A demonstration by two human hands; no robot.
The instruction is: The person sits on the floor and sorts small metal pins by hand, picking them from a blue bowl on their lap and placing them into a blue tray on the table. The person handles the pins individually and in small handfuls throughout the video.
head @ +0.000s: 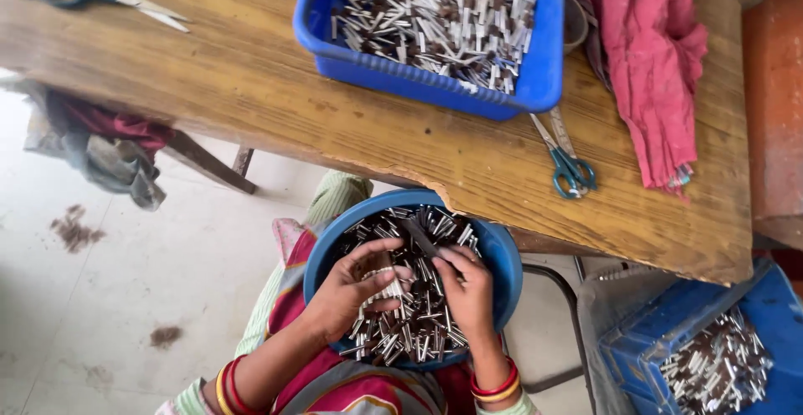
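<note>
Round blue basin of small metal-tipped sticks, resting on the lap for easy reach.
Left hand is clasping a gathered bundle; right hand is pinching single sticks. Beyond: wooden table, teal scissors, blue crate.

Soft even daylight, faint shadows, sharp centre, slight wide-angle stretch at edges

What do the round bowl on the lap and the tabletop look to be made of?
Round blue bowl: likely plastic, given its smooth, even colour and slight sheen. Tabletop: wood, perhaps veneered board, with visible brown grain, a worn dull finish and a chipped front edge.
</note>
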